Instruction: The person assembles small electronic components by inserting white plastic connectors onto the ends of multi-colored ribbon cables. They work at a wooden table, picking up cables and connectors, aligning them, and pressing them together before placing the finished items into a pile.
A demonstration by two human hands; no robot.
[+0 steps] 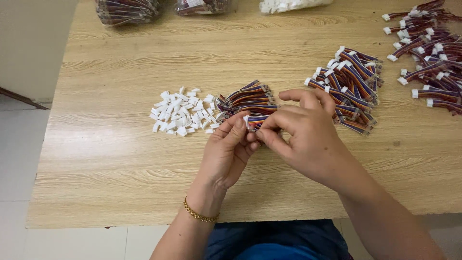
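My left hand (226,147) and my right hand (305,132) meet over the wooden table (120,159), both pinching one short multicoloured ribbon cable (257,119) with a small white connector at its left end. The left fingertips sit at the connector end, the right fingers grip the wires just beside it. Behind the hands lies a loose bundle of bare-ended coloured cables (245,98). To its left is a heap of small white plastic connectors (180,113). A stack of cables fitted with white connectors (351,82) rests right of my right hand.
More connector-fitted cables (430,53) spread across the far right corner. Clear bags of cables (127,10) and a bag of white connectors (288,5) line the back edge. Tiled floor (19,159) lies left of the table.
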